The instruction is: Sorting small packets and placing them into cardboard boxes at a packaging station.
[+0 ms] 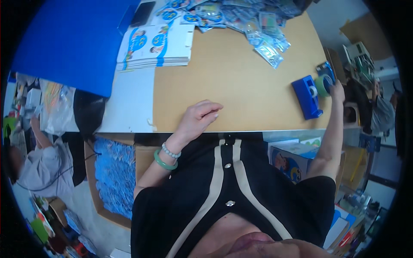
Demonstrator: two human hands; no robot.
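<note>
- Left hand (198, 117) resting palm-down on the brown cardboard sheet (241, 77), fingers loosely curled, gripping nothing; near edge of the sheet just below the wrist.
- Green bangle (164, 162) and pale bead bracelet (171, 151) worn side by side on the left wrist.
- Right hand (337, 89) stretched far out to the right edge of the surface (129, 103), fingers closed around the green roll of tape (322, 85) sitting in a tape dispenser; exact grip partly hidden by the roll.
- Blue tape dispenser (306, 96) lying on the cardboard just beside that roll, touching or nearly touching it; a second blue dispenser body (325, 71) behind the roll, under the fingertips.
- Heap of small clear packets with blue and yellow print (241, 17) piled along the far edge of the cardboard, well apart from both hands; one packet (269, 52) lying loose, nearer than the rest.
- Stack of flat white folded cartons with cartoon print (155, 45) at the far left of the cardboard, partly on bare white surface.
- Dark phone (143, 13) lying beyond that stack.
- Large blue board (69, 43) covering the far-left corner.
- Printed carton (289, 161) below the surface's near edge, beside the right forearm.
- Another person in a pale grey top (38, 165) low at the left, away from the surface.
</note>
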